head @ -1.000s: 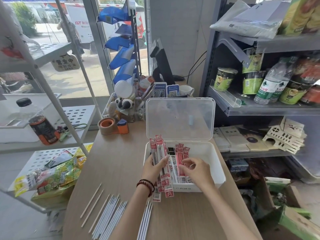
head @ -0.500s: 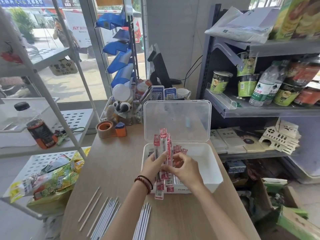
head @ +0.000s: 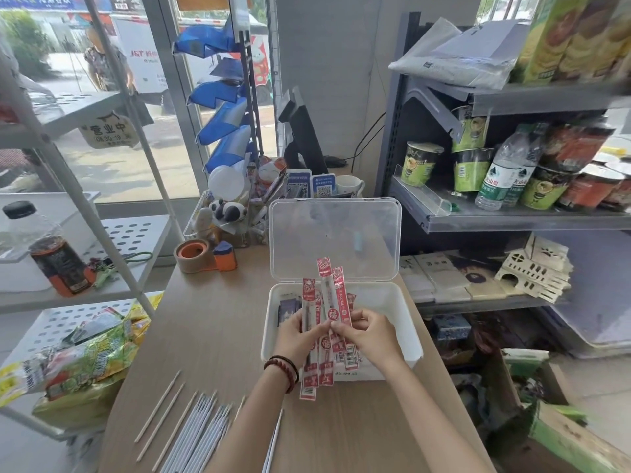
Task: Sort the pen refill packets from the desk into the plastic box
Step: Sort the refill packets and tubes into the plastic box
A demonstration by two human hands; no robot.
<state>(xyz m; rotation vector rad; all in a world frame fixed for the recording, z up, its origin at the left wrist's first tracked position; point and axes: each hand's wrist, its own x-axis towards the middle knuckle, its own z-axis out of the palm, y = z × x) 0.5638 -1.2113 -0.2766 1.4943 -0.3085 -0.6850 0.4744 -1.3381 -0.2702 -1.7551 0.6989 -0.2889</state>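
You hold a bunch of refill packets (head: 326,322) upright over the open plastic box (head: 406,322).

Your left hand (head: 300,336) and right hand (head: 370,336) both have their fingers pinched on the bunch, above the near half of the box; the packets' lower ends hang past its near wall. More packets lie inside, left of your hands. The raised lid (head: 334,238) stands at the far edge. Left of the box the counter (head: 211,329) is bare; a tape roll (head: 193,256) sits far-left, thin sticks (head: 201,428) near-left. A metal shelf (head: 512,220) crowds the right side.
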